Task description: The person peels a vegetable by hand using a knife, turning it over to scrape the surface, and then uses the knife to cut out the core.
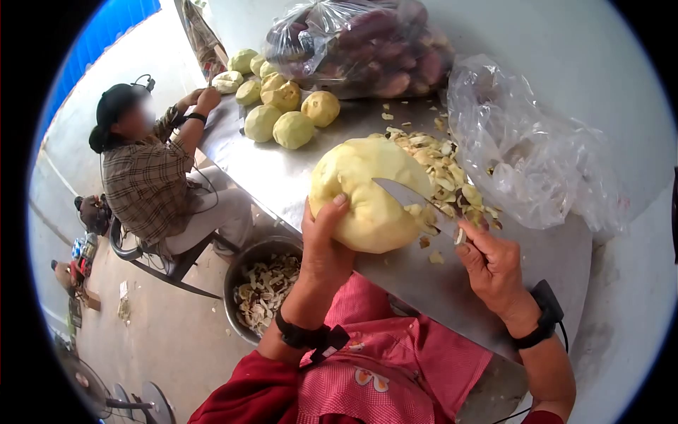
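A large, pale yellow peeled fruit or vegetable (374, 191) is held up over the metal table, with my left hand (328, 240) wrapped round its lower left side, thumb on the front. My right hand (491, 265) grips a knife (406, 192) by its handle, just right of the big piece. The curved blade lies across the right part of the pale surface, and a bit of peel hangs near its lower edge. Behind are several smaller peeled round pieces (293, 130). Peel scraps (441, 166) are heaped on the table behind and right of the big piece.
A bag of purple produce (374, 53) stands at the back of the metal table (282, 201). Crumpled clear plastic (530, 148) lies right. Below the table's left edge is a metal bowl (232, 293) of peelings. A seated person (145, 169) works at the far left.
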